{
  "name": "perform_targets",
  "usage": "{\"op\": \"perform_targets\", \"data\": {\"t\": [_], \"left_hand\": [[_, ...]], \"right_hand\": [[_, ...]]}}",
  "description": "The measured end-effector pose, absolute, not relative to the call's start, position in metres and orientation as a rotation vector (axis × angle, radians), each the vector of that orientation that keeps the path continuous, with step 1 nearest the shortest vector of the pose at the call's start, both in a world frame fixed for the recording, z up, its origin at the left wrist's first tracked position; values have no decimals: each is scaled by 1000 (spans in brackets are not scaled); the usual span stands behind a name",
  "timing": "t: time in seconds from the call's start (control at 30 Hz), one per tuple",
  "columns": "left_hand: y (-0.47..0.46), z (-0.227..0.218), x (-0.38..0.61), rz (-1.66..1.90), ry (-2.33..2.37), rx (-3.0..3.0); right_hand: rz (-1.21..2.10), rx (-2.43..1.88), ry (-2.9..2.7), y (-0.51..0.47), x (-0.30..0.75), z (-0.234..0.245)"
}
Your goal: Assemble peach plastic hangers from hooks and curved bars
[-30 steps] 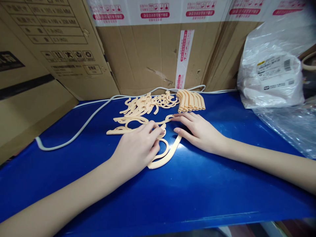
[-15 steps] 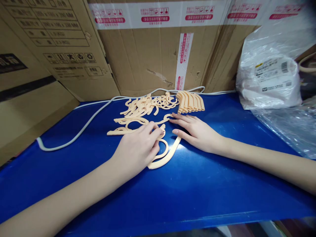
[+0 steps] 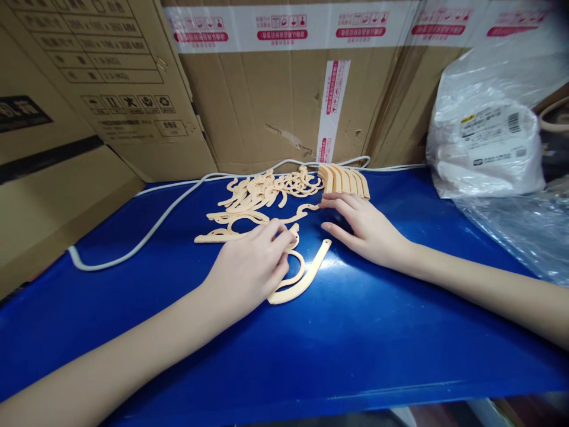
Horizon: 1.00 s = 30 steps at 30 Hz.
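Observation:
My left hand [image 3: 249, 267] rests palm down on a flat peach-coloured plastic frame [image 3: 306, 276] lying on the blue table [image 3: 311, 356], its fingers curled over the frame's inner loops. My right hand [image 3: 362, 228] lies just right of it with fingers stretched out flat, fingertips near a thin curved piece and close to a neat stack of peach parts [image 3: 344, 179]. A loose pile of the same curved peach pieces [image 3: 262, 190] lies behind my left hand.
Cardboard boxes [image 3: 275, 89] wall in the back and left. A white cable [image 3: 146, 228] runs along the table's back edge and curls left. A plastic bag with a labelled white pack [image 3: 486, 142] sits at the right.
My right hand has lifted off the frame's end and slid back toward the stack. The left hand stays put on the frame.

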<state>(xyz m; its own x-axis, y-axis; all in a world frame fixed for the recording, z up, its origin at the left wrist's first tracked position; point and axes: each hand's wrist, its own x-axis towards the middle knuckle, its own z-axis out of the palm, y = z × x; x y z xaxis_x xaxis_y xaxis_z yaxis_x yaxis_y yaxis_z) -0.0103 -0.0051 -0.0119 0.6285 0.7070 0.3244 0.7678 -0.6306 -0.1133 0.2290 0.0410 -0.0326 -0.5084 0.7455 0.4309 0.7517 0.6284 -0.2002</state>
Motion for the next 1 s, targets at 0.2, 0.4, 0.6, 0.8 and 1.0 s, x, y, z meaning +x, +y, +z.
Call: {"op": "perform_targets", "data": {"t": [0.2, 0.4, 0.6, 0.8, 1.0], "left_hand": [[-5, -13, -11, -365, -1199, -2616], [-4, -15, -11, -385, -1176, -2599], [-3, -13, -9, -381, -1155, -2598], [-2, -11, -9, -312, -1022, -2606], [-1, -11, -11, -317, -959, -2652]], "right_hand": [[-86, -1240, -2463, 42, 228, -36], [-123, -1212, -2455, 41, 228, -36], [-154, -1175, -2449, 40, 228, -36], [-157, -1150, -2425, 40, 229, -35], [-127, -1220, -2252, 43, 231, -33]]}}
